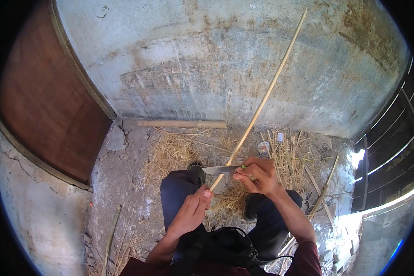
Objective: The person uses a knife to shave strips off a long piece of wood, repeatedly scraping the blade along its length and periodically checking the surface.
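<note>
A long, thin strip of pale wood, bamboo by its look [261, 108], slants from between my knees up and away to the right, its far end standing before the wall. My left hand [192, 209] is closed around its near end. In my right hand [258, 176] is a knife [218, 170], gripped by its handle, with a bit of green showing at my fingers. The blade points left and lies across the strip, a little beyond my left hand. Whether the edge bites into the wood cannot be made out.
Pale shavings [170, 154] litter the floor around my feet. A thick bamboo pole [181, 124] lies along the wall's foot. Cut strips [290, 154] are scattered at right, beside a dark slatted panel [386, 152]. A brown door [46, 92] stands left; a greenish stick [110, 239] lies near left.
</note>
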{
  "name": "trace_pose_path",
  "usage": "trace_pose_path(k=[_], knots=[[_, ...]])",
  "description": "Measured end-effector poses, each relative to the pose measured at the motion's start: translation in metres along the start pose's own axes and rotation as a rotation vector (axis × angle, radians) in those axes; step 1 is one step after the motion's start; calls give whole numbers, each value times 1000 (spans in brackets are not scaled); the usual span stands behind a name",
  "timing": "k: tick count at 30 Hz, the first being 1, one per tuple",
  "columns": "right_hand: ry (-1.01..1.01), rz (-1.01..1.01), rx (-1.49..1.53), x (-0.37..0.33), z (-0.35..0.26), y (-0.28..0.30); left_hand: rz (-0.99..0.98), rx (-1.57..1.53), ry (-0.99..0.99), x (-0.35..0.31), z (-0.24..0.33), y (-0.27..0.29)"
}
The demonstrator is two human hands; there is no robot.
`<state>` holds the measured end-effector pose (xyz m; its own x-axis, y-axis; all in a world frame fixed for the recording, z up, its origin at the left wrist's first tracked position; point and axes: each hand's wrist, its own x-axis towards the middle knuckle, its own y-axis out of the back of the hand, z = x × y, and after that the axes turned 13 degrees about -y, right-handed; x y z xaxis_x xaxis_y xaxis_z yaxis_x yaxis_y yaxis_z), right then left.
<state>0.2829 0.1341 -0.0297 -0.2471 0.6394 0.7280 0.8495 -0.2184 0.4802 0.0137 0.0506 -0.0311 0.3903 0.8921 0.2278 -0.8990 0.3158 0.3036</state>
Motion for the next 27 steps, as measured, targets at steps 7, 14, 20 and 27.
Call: trace_pose_path(k=[7, 14, 20, 27], knots=[[-25, 79, -72, 2, 4, 2, 29, 230, 9, -2, 12, -3], [-45, 100, -22, 4, 3, 5, 42, 254, 16, -2, 19, -3], [-30, 26, -11, 3, -4, 0, 49, 331, 17, -2, 21, -7], [-75, 34, -20, 4, -4, 0, 61, 396, 23, -4, 16, -12]])
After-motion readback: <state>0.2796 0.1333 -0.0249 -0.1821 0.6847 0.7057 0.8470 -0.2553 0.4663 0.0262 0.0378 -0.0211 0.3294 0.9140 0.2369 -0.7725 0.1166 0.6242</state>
